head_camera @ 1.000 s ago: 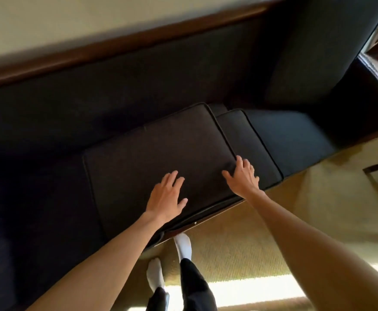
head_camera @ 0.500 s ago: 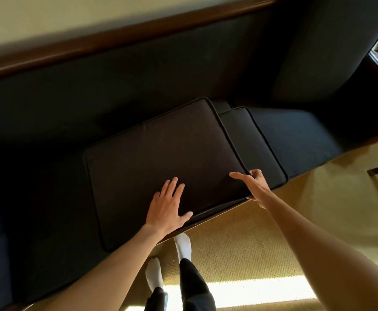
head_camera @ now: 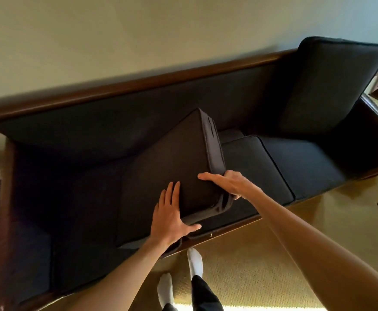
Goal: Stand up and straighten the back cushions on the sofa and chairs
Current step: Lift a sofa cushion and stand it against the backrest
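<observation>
At frame centre the dark square fabric back cushion (head_camera: 172, 167) tips up off the wood-framed dark sofa (head_camera: 138, 86), right hand (head_camera: 227, 184) gripping its corner, left hand (head_camera: 170, 215) pressing flat (fingers straight), and that single-corner grip could let it flop back down.

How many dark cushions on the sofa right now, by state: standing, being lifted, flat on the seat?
Standing against the backrest: 1, the upright back cushion
Being lifted: 1, the tilted cushion, right hand gripping its corner, left hand flat on its face
Flat on the seat: 1, the flat cushion
Total: 3
</observation>
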Demonstrator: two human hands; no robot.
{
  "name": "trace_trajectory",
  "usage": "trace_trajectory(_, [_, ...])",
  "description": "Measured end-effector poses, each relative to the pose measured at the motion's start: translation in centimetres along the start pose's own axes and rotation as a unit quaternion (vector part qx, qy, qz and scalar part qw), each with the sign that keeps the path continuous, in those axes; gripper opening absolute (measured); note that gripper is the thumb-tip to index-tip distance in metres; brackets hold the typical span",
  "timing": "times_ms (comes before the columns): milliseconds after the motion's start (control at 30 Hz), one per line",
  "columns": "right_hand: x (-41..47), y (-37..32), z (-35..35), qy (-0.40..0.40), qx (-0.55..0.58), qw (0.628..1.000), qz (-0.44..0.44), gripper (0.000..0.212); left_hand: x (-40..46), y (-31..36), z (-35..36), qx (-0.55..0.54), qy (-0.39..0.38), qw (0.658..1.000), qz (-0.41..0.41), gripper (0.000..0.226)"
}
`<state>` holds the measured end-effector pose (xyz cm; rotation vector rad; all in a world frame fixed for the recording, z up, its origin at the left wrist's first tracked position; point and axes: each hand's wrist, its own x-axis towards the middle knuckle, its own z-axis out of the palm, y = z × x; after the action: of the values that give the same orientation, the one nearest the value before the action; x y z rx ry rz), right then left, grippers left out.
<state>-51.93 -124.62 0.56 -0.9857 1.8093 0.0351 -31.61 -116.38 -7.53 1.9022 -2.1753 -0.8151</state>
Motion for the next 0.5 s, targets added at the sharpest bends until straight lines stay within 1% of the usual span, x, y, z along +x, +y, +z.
trace_trajectory(33, [-1.0,-1.3,0.6,0.005,0.009,1.0,-0.004,0.099,-0.7,-0.6,-0.9,-0.019,0.02,1.0,-0.004,0.133])
trace_trajectory(100, [-3.4,-3.9,2.0,0.025,0.004,0.999,-0.032,0.083,-2.2,-1.9,-2.9,-0.051,0.065,0.997,-0.003,0.129])
trace_trajectory(233, [-7.2,-8.5,4.8,0.022,-0.077,0.99,-0.118,0.036,-5.9,-4.5,-6.5,-0.096,0.137,0.986,-0.021,0.126])
trace_trajectory(300, [-8.6,-10.4,6.4,-0.005,-0.099,0.982,-0.163,0.026,-7.8,-5.8,-8.0,-0.14,0.169,0.975,-0.038,0.126])
trace_trajectory(333, [-9.3,-11.3,7.2,-0.006,-0.139,0.971,-0.192,0.024,-8.6,-6.5,-8.6,-0.165,0.181,0.968,-0.046,0.127])
trace_trajectory(367, [-9.8,-12.3,8.1,0.02,-0.212,0.949,-0.231,0.036,-9.3,-7.2,-9.4,-0.19,0.187,0.962,-0.056,0.129])
trace_trajectory(400, [-10.0,-13.0,9.0,0.075,-0.299,0.909,-0.28,0.063,-9.9,-7.8,-10.1,-0.214,0.186,0.957,-0.066,0.132])
trace_trajectory(433, [-9.9,-13.6,10.0,0.143,-0.374,0.85,-0.342,0.096,-10.4,-8.5,-10.9,-0.232,0.181,0.953,-0.072,0.133])
trace_trajectory(467, [-9.9,-14.4,10.8,0.196,-0.434,0.779,-0.409,0.119,-10.9,-9.0,-11.7,-0.243,0.177,0.951,-0.071,0.133])
trace_trajectory(500, [-9.6,-15.2,11.6,0.214,-0.487,0.702,-0.474,0.13,-11.1,-9.6,-12.4,-0.25,0.173,0.95,-0.07,0.132])
